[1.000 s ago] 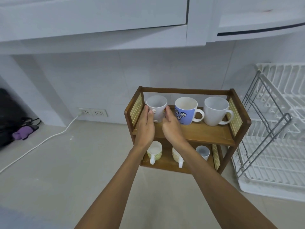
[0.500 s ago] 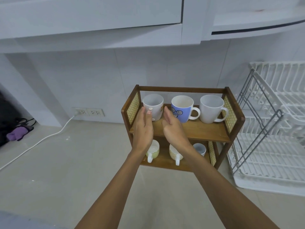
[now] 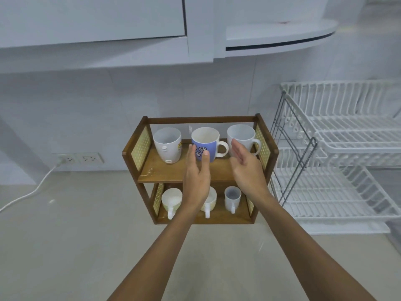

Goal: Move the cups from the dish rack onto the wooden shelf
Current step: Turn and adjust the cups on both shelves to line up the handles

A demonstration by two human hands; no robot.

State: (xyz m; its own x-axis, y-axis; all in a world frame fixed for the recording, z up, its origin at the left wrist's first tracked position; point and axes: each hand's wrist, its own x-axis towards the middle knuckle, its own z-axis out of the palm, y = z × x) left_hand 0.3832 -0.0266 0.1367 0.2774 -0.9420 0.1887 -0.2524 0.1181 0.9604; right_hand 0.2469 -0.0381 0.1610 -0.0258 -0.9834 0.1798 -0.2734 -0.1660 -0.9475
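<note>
Both hands are seen open and empty: the left hand and the right hand have been shifted rightward from the white cup, which was flanked a second ago and is now left standing alone at the left of the upper tier. The blue cup is now bracketed loosely, untouched. Six cups are held on the wooden shelf; no cups are visible in the dish rack, so the task is judged essentially complete

wall sockets, white cable, overhead cabinets
</note>
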